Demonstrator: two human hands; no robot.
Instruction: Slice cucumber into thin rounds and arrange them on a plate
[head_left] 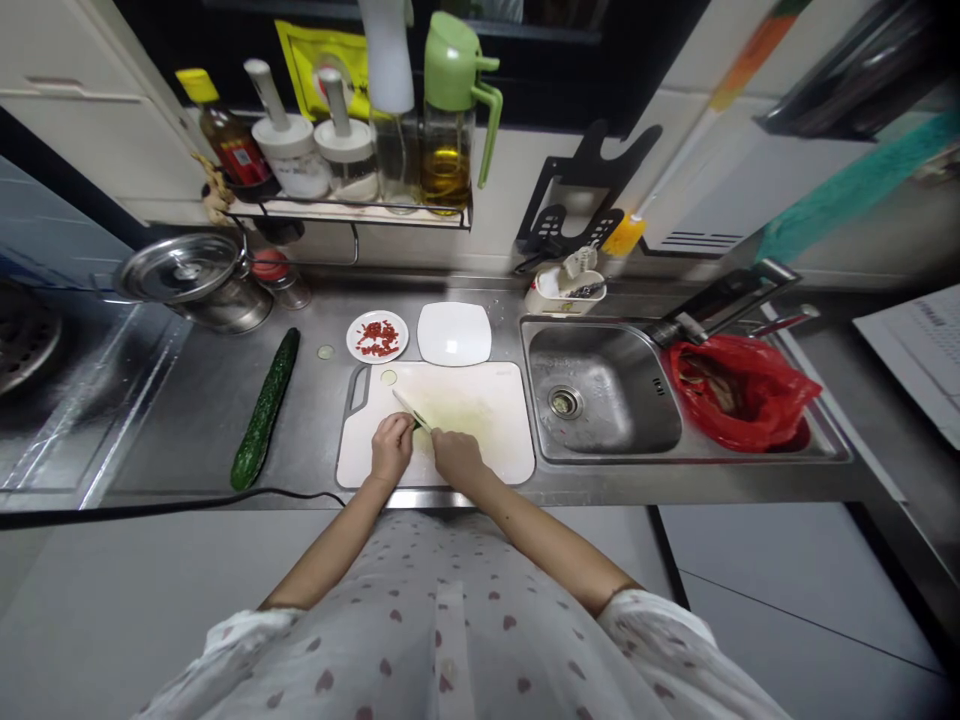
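Note:
My right hand [456, 460] is closed round the handle of a knife [410, 409], its blade pointing up and left over the white cutting board [510, 400]. Close beside the blade, my left hand [392, 447] has its fingers curled on a small dark green cucumber piece [417, 425], mostly hidden by the fingers and the knife. A pale round slice [388, 378] lies near the board's upper left corner. Wet, greenish marks cover the middle of the board. To the left, a whole cucumber [266, 408] rests on the steel counter.
Behind the board stand a plate of chopped red bits [377, 337] and a white square plate [454, 333]. The sink [607, 390] is at right, with a red plastic bag [742, 390] beside it. A lidded pot [195, 280] and a bottle rack [352, 212] are at back left.

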